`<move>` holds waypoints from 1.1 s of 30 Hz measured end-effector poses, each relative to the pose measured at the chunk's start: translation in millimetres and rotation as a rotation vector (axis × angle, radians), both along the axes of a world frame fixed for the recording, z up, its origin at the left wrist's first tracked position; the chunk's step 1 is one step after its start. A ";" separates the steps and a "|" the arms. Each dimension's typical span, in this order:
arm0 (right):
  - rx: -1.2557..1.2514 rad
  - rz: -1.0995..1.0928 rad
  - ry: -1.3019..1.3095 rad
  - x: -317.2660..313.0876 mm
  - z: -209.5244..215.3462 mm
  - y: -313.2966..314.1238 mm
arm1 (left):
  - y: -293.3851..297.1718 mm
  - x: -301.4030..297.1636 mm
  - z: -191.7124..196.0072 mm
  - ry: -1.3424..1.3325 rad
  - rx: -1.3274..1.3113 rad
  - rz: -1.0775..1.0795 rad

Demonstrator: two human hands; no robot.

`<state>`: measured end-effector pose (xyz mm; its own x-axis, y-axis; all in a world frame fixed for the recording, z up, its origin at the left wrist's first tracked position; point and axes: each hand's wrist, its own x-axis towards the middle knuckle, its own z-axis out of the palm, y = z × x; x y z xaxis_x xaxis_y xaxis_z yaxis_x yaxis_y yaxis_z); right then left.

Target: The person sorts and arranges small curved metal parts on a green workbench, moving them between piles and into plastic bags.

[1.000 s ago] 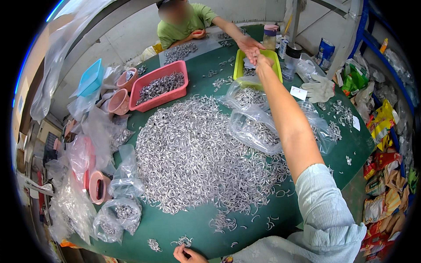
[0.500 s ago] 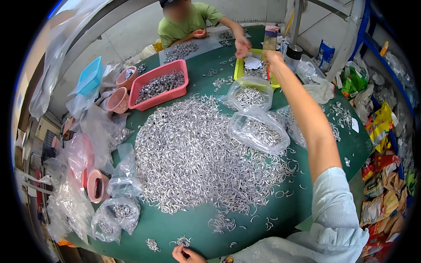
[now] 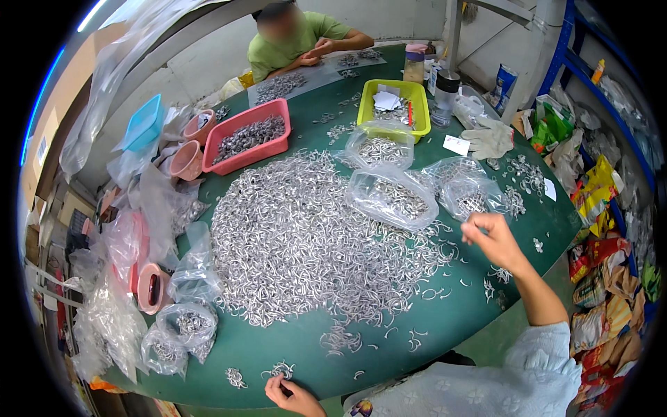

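Observation:
A broad heap of small curved silvery metal pieces [image 3: 292, 236] covers the middle of the green table [image 3: 271, 347]. My left hand [image 3: 297, 399] rests at the near edge with bent fingers, beside a little cluster of those pieces [image 3: 280, 370]; whatever its fingertips grip is hidden. Right of the heap, my right hand [image 3: 492, 240] hangs over the table with fingers curled in, and I cannot make out anything in them. Close beyond it are an open clear plastic bag of metal pieces [image 3: 474, 198] and a second open bag [image 3: 392, 198].
Across the table, a person in green [image 3: 299, 42] handles small parts. A pink tub [image 3: 250, 149] and a yellow-green tray [image 3: 396, 111] hold more pieces. A white card [image 3: 456, 144] lies by a glove [image 3: 490, 139]. Plastic bags [image 3: 184, 326] crowd the left edge; bottles [image 3: 445, 94] stand at the back.
My right hand has come back from the yellow-green tray toward me, uncovering the white card. The other person's reaching hand has withdrawn from the tray. My left hand stays by the small cluster.

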<state>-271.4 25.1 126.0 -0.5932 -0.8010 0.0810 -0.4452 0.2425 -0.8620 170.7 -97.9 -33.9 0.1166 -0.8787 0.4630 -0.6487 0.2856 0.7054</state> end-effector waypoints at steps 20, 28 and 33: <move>-0.215 -0.009 -0.440 1.3 -32.7 31.8 | -2.0 -1.0 0.5 -0.018 -0.029 -0.028; -0.609 0.139 -1.059 -47.3 -16.3 -82.6 | -1.5 -8.0 4.9 0.035 0.019 0.013; -0.690 0.007 -1.298 -75.0 -2.2 -175.0 | -1.9 -5.7 1.0 0.042 -0.006 -0.001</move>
